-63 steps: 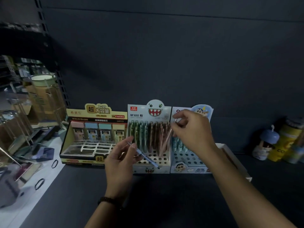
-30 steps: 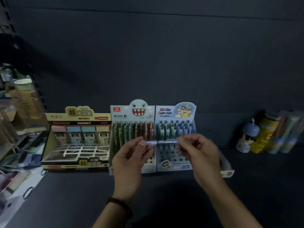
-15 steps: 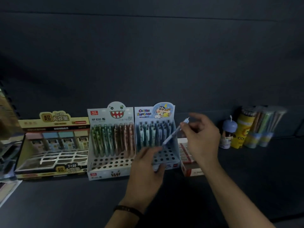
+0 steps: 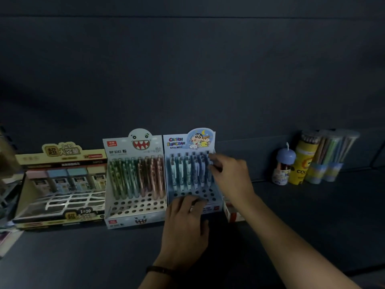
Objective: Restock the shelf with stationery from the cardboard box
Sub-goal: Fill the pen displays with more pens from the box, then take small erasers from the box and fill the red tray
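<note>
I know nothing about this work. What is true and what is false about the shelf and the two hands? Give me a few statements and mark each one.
1. The shark-face box stands between the yellow box and the Crayon Shinchan box. True.
2. The left hand rests on the yellow box. False: its fingers lie on the front of the Crayon Shinchan box.
3. The right hand reaches to the pens at the back right of the Crayon Shinchan box. True.
4. Every hole in the shark-face box holds a pen. False: its front rows of holes are empty.
5. The pencil tubes stand left of all the boxes. False: they stand far to the right.
</note>
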{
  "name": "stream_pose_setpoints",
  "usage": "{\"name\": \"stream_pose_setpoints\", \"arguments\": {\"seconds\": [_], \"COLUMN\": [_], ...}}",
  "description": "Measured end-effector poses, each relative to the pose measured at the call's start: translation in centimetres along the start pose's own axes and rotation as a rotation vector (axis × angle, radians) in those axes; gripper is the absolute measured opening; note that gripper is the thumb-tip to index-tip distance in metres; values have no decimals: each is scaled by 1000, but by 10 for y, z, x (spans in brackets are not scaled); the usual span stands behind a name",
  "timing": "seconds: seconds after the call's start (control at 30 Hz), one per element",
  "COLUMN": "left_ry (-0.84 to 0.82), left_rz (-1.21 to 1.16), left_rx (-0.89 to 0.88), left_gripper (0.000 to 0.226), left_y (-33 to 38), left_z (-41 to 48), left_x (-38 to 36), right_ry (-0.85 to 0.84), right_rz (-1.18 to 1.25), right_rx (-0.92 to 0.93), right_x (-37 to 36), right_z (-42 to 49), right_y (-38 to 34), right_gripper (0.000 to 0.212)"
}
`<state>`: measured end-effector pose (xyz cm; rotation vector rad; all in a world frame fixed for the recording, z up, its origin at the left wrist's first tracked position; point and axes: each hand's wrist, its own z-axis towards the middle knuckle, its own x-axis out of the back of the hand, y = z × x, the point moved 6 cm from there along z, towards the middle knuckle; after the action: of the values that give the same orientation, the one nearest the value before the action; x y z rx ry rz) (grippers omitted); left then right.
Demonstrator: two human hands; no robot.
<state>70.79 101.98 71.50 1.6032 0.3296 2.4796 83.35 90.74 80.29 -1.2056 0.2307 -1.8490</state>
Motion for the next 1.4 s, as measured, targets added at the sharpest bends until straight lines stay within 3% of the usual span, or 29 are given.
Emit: {"name": "stream_pose_setpoints", "arguments": {"seconds": [0.1,0.23,0.33,0.43,0.57,0.7,0.93,1.17,1.4], "left_ry": [-5,-18,43,-7,-205,-435,-850,-1091,-1302], "left_rz": [-13,-82,-157,-243,-383,-372,-251,-73,78], "left_rx": [6,46,-59,-319,-669,-940,-1348,-1506,-1453], "left_gripper": [49,39,27,17,9,20,26,30,27], "left_y": [-1,0,17,64,160,263,397,518,603], "left_z": [1,0,-7,-23,-77,-174,-374,-561,-670], "left_x": [0,3,13,24,20,-31,-104,-163,-245], "right_ry": [-10,6,122,235,268,243,454,617,446], "right_rz": [-71,-92,-142,-230,-393,-422,-339,-246,-91], "right_rx": [11,-37,-94,-236,-573,-946,-1516,-1842,-2034], "right_x": [3,25,57,98,154,199,274,325,360], "right_z": [-3,-30,-82,-161,-301,-459,-755,-1007,-1140], "right_y": [-8,-13,-4,18,51,81,64,41,99], "right_gripper": [31,59,39,20,19,28,15,22,38]}}
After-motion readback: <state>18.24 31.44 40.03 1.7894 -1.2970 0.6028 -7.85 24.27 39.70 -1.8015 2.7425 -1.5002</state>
